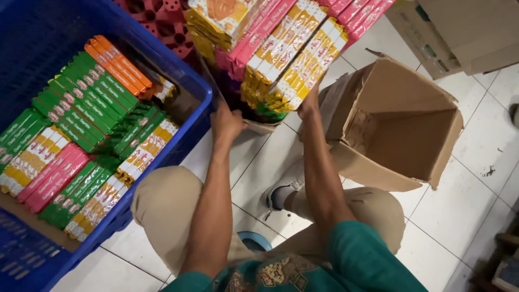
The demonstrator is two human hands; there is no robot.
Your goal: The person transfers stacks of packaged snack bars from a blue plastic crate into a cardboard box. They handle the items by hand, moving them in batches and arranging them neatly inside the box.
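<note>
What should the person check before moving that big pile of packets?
1. Left hand under the carton of packets: ok, it touches the carton's lower edge.
2. Right hand supporting the pile: ok, it presses the yellow packets.
3. Pile stable: not ok, the packets lean and stick out over the top.
4. Empty cardboard box open: ok, on its side, mouth open.
5. Space in the blue crate: cannot tell, it already holds many packets.
6. Grip firmness: cannot tell, the fingers are hidden.

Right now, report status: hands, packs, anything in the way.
Left hand and right hand both gripping a tilted stack of long packs. Blue crate of packs at left. Empty cardboard box at right.
</note>
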